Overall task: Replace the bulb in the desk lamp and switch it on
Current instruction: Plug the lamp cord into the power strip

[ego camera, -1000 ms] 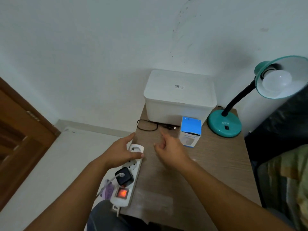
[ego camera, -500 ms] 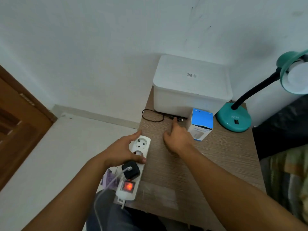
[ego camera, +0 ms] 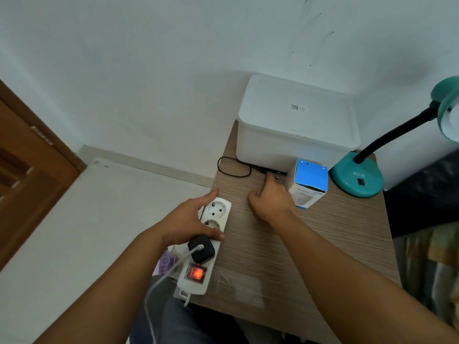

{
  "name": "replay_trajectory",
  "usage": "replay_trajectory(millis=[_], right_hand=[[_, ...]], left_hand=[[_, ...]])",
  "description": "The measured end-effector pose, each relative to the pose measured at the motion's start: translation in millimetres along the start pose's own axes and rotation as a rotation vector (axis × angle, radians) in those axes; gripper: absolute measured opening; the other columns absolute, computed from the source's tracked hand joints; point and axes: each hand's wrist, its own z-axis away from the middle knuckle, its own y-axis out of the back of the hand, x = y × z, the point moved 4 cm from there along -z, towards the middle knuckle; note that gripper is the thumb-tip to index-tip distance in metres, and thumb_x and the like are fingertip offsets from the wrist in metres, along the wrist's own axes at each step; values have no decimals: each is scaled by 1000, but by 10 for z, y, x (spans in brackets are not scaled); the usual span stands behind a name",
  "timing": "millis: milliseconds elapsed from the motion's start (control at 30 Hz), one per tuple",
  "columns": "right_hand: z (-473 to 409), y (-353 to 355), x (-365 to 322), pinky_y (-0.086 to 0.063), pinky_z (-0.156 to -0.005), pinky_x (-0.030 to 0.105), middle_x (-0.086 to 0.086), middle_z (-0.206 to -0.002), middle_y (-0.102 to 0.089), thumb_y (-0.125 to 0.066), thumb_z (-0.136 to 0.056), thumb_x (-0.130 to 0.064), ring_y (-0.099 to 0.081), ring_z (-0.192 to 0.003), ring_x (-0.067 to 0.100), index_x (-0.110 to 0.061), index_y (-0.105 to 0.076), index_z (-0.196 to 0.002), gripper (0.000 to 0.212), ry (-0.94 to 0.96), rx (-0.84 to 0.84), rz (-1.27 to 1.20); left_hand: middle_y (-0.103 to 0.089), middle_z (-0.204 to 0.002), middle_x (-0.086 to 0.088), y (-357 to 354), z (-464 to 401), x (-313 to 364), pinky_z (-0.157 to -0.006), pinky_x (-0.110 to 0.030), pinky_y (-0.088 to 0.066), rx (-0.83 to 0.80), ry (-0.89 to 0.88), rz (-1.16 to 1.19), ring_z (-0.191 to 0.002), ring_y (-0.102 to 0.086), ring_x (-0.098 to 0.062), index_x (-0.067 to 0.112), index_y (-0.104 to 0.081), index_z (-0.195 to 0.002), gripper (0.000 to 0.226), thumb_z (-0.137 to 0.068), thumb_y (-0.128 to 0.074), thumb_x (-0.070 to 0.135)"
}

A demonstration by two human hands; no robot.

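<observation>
Left hand wraps the power strip at lower centre, thumb over its near edge. Right hand, fingers curled, forefinger reaching for the black plug below the white box; can't tell if it pinches yet. Light, stiff, I'd guess; take its body, not the cord. Lamp stands far right.

Open tabletop ahead; white box and carton block behind.

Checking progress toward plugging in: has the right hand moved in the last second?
Yes. The right hand reached forward toward the black plug by the white box.
</observation>
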Motion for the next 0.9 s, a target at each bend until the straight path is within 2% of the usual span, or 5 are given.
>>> replay_trajectory(millis=[133, 300, 567, 767, 900], right_hand=[[17, 29, 5, -48, -85, 41, 15, -117, -61, -51, -88, -33, -60, -106, 36, -13, -36, -137, 56, 2, 1, 7], [12, 39, 8, -47, -89, 42, 15, -125, -59, -51, -89, -36, -57, -114, 36, -13, -18, -152, 75, -36, -34, 24], [53, 73, -9, -45, -79, 38, 15, -116, -61, -50, -89, -33, -60, -106, 36, -11, -44, -125, 43, -8, -43, 92], [237, 47, -47, -48, -87, 41, 12, -129, -40, -50, -92, -32, -53, -112, 33, -10, -49, -132, 46, 128, 8, 225], [257, 86, -36, -50, -84, 39, 6, -126, -54, -50, -92, -33, -53, -113, 28, -16, -61, -125, 38, 169, 43, 181]], left_hand=[[-43, -153, 13, -5, -2, -10, -106, -24, -39, 2, 4, 7, -133, -46, -9, 41, -22, -155, 118, -61, -94, 35], [-42, -153, 11, -9, 3, -1, -101, -22, -38, -2, -1, 24, -125, -45, -5, 41, -22, -155, 116, -63, -93, 32], [-41, -154, 11, -13, -11, -5, -97, -20, -37, -8, -5, 28, -124, -43, -2, 42, -21, -154, 116, -63, -93, 33], [-49, -145, 14, -15, -1, -12, -82, -9, -41, -12, -2, 48, -109, -54, 5, 42, -24, -154, 115, -63, -94, 31], [-55, -136, 16, -16, 5, -14, -75, -6, -44, -17, 2, 60, -103, -57, 8, 43, -24, -154, 115, -63, -94, 31]])
